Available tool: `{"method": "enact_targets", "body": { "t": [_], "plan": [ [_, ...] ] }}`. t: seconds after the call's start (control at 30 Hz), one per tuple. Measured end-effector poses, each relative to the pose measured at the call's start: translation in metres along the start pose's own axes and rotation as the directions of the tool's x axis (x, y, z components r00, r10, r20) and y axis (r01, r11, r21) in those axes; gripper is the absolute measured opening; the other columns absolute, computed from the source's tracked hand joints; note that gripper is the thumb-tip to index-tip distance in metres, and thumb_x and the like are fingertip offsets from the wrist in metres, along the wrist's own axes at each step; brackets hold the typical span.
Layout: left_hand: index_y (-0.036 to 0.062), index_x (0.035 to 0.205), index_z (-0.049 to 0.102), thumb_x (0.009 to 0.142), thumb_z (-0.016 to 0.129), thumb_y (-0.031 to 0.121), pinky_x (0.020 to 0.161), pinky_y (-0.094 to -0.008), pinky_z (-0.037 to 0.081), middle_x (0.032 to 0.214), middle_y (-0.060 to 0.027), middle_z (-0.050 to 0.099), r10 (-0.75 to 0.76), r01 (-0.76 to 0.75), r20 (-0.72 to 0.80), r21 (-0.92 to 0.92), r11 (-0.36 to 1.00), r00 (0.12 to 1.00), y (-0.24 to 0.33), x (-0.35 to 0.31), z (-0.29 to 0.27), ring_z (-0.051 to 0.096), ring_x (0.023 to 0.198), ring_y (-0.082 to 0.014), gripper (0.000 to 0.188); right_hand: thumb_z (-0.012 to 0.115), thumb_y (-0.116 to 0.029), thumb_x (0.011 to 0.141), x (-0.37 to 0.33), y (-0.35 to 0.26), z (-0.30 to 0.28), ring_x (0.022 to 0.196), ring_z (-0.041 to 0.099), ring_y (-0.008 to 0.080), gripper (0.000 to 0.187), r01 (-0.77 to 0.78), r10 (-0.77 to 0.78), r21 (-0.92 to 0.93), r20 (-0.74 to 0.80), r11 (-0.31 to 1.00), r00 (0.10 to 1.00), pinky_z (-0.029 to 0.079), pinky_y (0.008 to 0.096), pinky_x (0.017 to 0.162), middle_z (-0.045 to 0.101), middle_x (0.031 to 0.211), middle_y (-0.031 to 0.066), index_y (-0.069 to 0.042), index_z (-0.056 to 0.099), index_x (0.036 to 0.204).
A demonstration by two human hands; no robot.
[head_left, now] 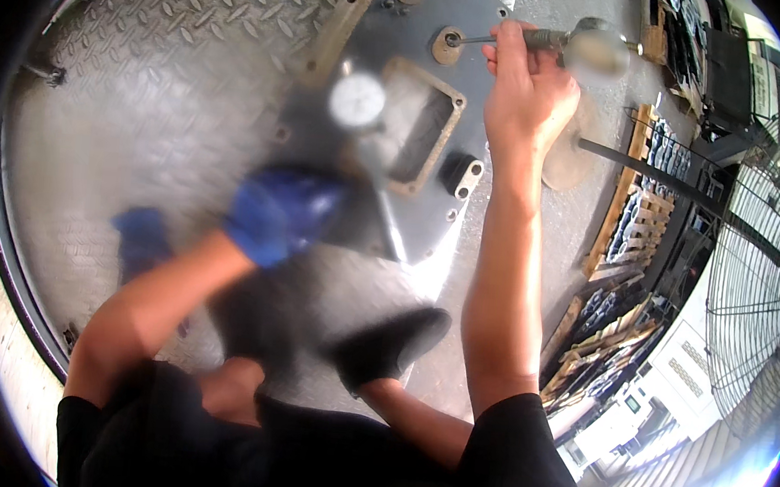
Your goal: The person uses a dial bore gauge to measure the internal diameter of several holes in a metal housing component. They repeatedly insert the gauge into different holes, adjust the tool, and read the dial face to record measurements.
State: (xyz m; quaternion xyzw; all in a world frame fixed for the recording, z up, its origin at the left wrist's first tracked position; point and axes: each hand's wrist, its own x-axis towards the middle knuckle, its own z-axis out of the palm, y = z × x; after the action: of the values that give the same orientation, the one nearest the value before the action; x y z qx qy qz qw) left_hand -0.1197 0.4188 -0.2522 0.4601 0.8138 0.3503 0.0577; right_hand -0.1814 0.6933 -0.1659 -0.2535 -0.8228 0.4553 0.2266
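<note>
My bare right hand [532, 90] grips the dark handle of a bore gauge [542, 39]. The thin rod of this gauge reaches into a round bossed hole near the far end of a grey metal casting [428, 219], and its round dial sits beyond my fingers to the right. My left hand [282, 215], in a blue glove, is smeared by motion over the casting's near left edge. Close to it is a second dial gauge [357, 101] with a white face, also blurred, its metal stem slanting across the plate. Whether my left fingers touch anything cannot be made out.
The casting has a rectangular opening [431, 132] and a small dark block [461, 176]. Under it is diamond-plate flooring [216, 10]. A blue glove-like item [142, 233] lies left. Wooden pallets with metal parts [639, 217] and a large wire-guarded fan [761, 300] stand right.
</note>
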Motion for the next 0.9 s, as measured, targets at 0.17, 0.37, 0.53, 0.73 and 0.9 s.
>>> {"method": "enact_targets", "body": {
  "t": [0.17,0.37,0.53,0.73,0.9],
  "plan": [
    [0.0111,0.116,0.075,0.086,0.074,0.015,0.062,-0.0447,0.056,0.086,-0.0098,0.073,0.006,-0.006,-0.007,-0.013,1.000,1.000,0.003,0.007,-0.005,0.070,0.071,-0.0326,0.031,0.071,-0.024,0.098,0.004,0.000,0.000,0.075,0.071,0.0138,0.029,-0.019,0.019,-0.023,0.003,1.000,1.000,0.055,0.0308,0.072,0.075,0.079,0.0082,0.004,0.075,0.098],
    [0.0110,0.116,0.075,0.086,0.074,0.015,0.062,-0.0446,0.056,0.085,-0.0094,0.072,0.010,-0.010,-0.017,-0.005,1.000,1.000,0.002,0.004,-0.003,0.070,0.071,-0.0319,0.031,0.072,-0.024,0.099,-0.003,0.000,-0.002,0.073,0.067,0.0113,0.028,-0.023,0.023,0.014,0.002,1.000,1.000,0.053,0.0292,0.072,0.073,0.076,0.0065,0.004,0.074,0.098],
    [0.0105,0.116,0.075,0.085,0.075,0.015,0.062,-0.0443,0.056,0.084,-0.0095,0.072,0.005,-0.005,-0.023,-0.024,1.000,1.000,0.003,0.005,-0.003,0.069,0.070,-0.0315,0.031,0.072,-0.023,0.099,-0.013,0.000,-0.003,0.072,0.064,0.0101,0.027,-0.013,0.013,-0.001,-0.014,1.000,1.000,0.051,0.0280,0.070,0.072,0.076,0.0050,0.003,0.073,0.098],
    [0.0112,0.116,0.075,0.084,0.076,0.016,0.062,-0.0440,0.056,0.084,-0.0091,0.071,0.027,-0.028,-0.033,-0.020,0.999,0.999,0.002,0.005,-0.004,0.069,0.070,-0.0310,0.032,0.072,-0.023,0.099,-0.004,-0.001,-0.002,0.074,0.065,0.0099,0.026,-0.010,0.010,0.003,0.004,1.000,1.000,0.052,0.0286,0.071,0.073,0.077,0.0054,0.003,0.073,0.099],
    [0.0120,0.118,0.075,0.085,0.076,0.016,0.062,-0.0434,0.056,0.084,-0.0088,0.071,0.012,-0.012,-0.008,0.002,1.000,1.000,-0.001,0.001,0.000,0.069,0.070,-0.0305,0.033,0.072,-0.023,0.099,-0.002,-0.002,-0.002,0.074,0.065,0.0091,0.025,-0.026,0.027,-0.007,0.007,1.000,1.000,0.051,0.0278,0.071,0.073,0.079,0.0040,0.003,0.074,0.100]
  ]
}}
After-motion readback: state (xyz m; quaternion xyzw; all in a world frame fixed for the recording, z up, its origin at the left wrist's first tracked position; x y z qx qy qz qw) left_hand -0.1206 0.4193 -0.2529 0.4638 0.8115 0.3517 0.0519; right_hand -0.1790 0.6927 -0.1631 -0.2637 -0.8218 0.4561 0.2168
